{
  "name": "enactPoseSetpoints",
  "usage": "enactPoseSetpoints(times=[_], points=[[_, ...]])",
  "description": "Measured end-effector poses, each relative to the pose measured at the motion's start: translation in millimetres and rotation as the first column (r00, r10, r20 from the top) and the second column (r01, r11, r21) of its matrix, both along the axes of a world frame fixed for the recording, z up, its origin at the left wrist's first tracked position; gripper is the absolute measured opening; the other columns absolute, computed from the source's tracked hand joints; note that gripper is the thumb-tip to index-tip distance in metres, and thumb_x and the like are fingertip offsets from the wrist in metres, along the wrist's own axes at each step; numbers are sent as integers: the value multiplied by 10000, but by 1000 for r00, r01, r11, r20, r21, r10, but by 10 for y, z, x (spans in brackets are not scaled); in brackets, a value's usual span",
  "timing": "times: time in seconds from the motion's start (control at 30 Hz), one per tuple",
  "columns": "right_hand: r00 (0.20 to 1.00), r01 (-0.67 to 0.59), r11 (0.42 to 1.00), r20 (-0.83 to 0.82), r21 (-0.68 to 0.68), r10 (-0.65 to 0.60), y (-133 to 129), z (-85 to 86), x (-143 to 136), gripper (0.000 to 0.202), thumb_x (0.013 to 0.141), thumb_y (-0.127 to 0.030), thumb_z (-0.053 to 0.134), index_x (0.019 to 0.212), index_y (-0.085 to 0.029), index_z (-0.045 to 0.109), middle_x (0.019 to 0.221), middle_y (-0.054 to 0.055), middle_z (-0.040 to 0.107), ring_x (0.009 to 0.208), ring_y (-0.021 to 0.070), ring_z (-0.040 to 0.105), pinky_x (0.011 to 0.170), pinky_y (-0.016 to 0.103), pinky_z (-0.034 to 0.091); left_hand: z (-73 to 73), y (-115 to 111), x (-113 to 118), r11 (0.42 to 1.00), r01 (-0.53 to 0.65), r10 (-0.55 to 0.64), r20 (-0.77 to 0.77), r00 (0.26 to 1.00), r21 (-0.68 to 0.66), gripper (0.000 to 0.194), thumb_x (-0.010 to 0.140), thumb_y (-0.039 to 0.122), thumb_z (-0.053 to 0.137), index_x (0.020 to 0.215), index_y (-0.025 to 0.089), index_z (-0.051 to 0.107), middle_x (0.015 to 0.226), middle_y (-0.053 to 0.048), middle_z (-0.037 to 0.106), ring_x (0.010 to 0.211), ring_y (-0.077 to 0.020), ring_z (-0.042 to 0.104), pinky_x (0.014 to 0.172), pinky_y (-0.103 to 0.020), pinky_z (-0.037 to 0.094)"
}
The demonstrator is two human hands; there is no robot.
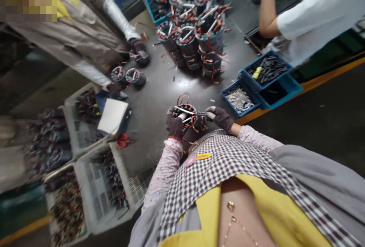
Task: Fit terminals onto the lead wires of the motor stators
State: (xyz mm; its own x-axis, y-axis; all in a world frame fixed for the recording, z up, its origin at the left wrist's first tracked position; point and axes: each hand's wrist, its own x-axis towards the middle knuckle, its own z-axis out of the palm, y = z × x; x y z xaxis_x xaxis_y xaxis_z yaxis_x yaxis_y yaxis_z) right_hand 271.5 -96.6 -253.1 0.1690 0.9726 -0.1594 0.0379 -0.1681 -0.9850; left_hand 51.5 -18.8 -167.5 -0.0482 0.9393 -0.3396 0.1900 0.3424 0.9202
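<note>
A motor stator (192,108) with copper windings and white strips across its top stands on the dark table near my body. My left hand (174,124), in a dark glove with pale fingertips, is closed around its left side, with the thumb reaching over the open top. On the other side my right hand (220,117), gloved alike, pinches thin wire leads (202,114) that run out from the stator's right side. Orange wire loops stick up at its far rim. Blur hides the exact ends of the leads.
Stacked stators (196,38) stand at the back. Blue bins (264,83) with black and white pieces sit at right. A co-worker's gloved hands (138,47) handle stators at left; another person's arm (268,15) is at upper right. Red-handled scissors (122,140) lie near white crates (82,178).
</note>
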Motion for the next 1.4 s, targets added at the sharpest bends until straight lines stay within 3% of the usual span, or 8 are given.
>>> enactPoseSetpoints(times=[0.27,0.47,0.9,1.03,1.1,1.2,1.3,1.4], points=[[953,22,988,-295,-155,-67,71,40,-144,622,776,-829,781,965,-249,660,770,17,717,626,194,683,590,353,623,-40,-10,96,989,-148,145,132,981,9,624,643,232,926,1226,239,704,1021,-57,785,846,-241,764,843,-425,674],[996,84,996,6,20,-84,-13,19,-116,516,865,-760,730,990,-261,707,856,37,763,765,213,725,722,366,637,28,-42,105,987,-160,158,169,973,-3,626,643,202,933,1226,248,709,963,-38,785,800,-238,755,789,-414,680],[877,-312,950,379,-23,297,243,18,-155,219,1002,-254,712,1192,-218,816,1135,122,856,1015,283,794,951,389,614,18,-40,26,991,-129,132,71,989,-42,614,697,317,941,1254,311,685,1071,-11,808,954,-278,768,937,-517,641],[785,-207,973,575,-107,230,-80,185,451,344,1055,-324,695,1369,-206,770,1262,129,840,1145,276,779,1040,358,583,76,-41,-14,995,-94,94,-3,996,-25,590,652,293,911,1201,281,698,1114,-69,801,908,-278,778,776,-422,657],[734,81,980,676,-181,64,-363,280,1028,320,1104,-330,603,1343,-205,776,1342,125,816,1229,248,741,1117,334,543,102,-29,-4,995,-90,90,1,996,-32,521,670,266,864,1165,275,700,1076,-70,797,836,-265,774,701,-389,655],[593,489,829,800,-270,-89,-659,403,1931,385,1107,-281,519,1373,-126,751,1388,223,774,1266,292,708,1170,422,517,136,-9,44,992,-117,118,17,993,-45,517,670,205,794,1174,247,686,1013,-49,783,749,-241,763,661,-368,659],[547,568,706,835,-423,61,-581,357,2474,365,1007,-186,603,1295,-57,784,1318,295,766,1225,354,723,1112,495,544,148,10,88,986,-159,159,-18,987,-53,571,663,169,761,1224,227,672,979,-29,761,713,-211,746,667,-344,657],[503,572,637,834,-517,225,-306,171,2536,351,940,-157,682,1235,-19,813,1199,311,773,1141,363,747,973,455,583,132,-11,103,984,-172,171,-23,985,-45,577,661,165,742,1230,231,672,1016,-38,766,760,-205,754,698,-326,660]])
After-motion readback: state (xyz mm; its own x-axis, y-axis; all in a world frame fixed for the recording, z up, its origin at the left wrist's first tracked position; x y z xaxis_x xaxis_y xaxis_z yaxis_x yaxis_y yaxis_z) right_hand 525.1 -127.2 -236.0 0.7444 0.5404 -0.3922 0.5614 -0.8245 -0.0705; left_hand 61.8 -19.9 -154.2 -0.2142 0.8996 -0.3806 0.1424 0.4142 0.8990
